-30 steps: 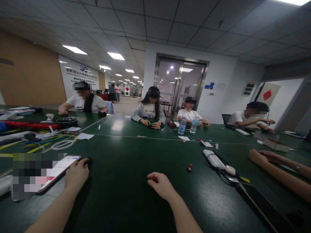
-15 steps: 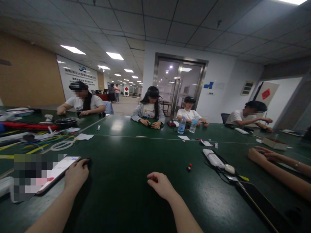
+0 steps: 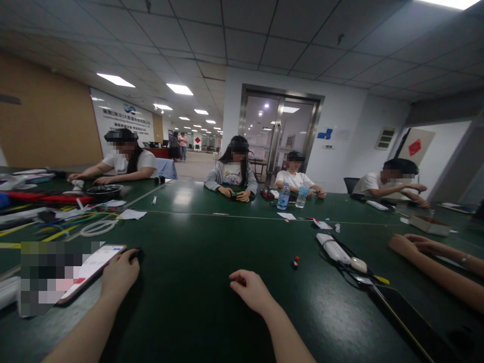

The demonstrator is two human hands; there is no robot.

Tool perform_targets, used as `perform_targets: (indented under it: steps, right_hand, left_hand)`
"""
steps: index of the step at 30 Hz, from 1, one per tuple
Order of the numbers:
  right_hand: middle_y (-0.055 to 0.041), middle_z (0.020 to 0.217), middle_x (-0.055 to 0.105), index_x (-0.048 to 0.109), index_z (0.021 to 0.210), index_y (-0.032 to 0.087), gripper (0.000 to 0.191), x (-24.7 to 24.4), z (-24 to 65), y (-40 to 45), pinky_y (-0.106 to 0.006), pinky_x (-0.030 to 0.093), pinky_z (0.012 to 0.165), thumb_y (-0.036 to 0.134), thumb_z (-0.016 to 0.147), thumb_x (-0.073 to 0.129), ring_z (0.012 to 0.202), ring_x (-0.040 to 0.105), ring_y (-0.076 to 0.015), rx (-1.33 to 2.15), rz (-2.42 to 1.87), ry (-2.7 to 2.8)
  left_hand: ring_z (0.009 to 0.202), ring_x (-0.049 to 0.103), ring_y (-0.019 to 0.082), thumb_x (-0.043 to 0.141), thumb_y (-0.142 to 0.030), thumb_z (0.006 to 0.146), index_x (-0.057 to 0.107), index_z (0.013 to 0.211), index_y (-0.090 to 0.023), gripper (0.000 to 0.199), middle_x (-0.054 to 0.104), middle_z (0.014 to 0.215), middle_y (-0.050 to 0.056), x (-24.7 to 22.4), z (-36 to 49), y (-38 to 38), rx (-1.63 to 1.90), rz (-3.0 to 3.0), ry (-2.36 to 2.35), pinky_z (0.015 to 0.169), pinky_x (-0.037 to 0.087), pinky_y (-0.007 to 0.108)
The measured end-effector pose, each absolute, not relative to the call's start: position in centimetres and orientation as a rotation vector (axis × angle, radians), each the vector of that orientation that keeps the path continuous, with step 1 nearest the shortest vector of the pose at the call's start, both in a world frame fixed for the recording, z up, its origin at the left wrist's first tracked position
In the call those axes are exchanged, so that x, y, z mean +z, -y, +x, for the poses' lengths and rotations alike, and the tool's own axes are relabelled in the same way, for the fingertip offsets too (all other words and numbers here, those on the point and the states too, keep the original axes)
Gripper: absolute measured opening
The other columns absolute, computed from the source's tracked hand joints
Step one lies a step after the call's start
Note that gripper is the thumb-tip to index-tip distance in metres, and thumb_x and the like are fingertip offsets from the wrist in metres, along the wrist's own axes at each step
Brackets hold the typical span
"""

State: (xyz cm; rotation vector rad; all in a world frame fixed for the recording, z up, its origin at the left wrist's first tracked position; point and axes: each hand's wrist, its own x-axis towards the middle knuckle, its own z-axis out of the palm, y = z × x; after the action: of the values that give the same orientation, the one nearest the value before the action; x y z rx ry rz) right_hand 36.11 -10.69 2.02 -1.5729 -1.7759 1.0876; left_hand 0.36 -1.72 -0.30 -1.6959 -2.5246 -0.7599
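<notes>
My left hand (image 3: 121,275) rests on the green table (image 3: 181,312), just right of a phone (image 3: 96,272) with a lit screen. Its fingers are curled round a small black object (image 3: 138,253), mostly hidden and too dark to name. Near the middle lies my right hand (image 3: 251,290), with loosely bent fingers, a gap beside the thumb and nothing visible in it. A small red and dark object (image 3: 295,262) sits on the table to the right of that hand.
Right of centre are a white power strip (image 3: 333,247) with cables and a dark tablet-like slab (image 3: 412,317). Another person's forearms (image 3: 434,262) rest at the right edge. Cables (image 3: 98,228) clutter the left. Two water bottles (image 3: 283,197) stand farther back, before several seated people.
The person at the far left has reached left toward a white item. My hands keep their pose; the view has shifted slightly.
</notes>
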Motion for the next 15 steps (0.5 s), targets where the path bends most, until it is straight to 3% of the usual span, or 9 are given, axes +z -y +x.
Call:
perform_targets:
  steps: [9,15]
  right_hand:
    - [0.0002,0.100,0.059,0.058,0.107,0.026,0.028,1.21,36.19,10.26,-0.028,0.045,0.076,0.029,0.080,0.052,0.091,0.057,-0.0164,1.069,-1.544,1.793]
    - [0.0000,0.100,0.059,0.059,0.106,0.026,0.027,1.66,36.04,10.45,-0.028,0.044,0.077,0.029,0.079,0.052,0.092,0.056,-0.0164,1.074,-1.566,1.788]
  left_hand:
    - [0.113,0.048,0.030,0.037,-0.020,0.083,0.052,0.117,-0.009,0.039,0.050,0.124,0.018,-0.12,0.57,1.80,-0.775,-1.725,2.520,0.093,0.041,0.041]
    - [0.114,0.047,0.029,0.035,-0.020,0.084,0.052,0.119,-0.014,0.039,0.049,0.124,0.016,0.04,0.68,1.99,-0.808,-1.723,2.537,0.093,0.040,0.042]
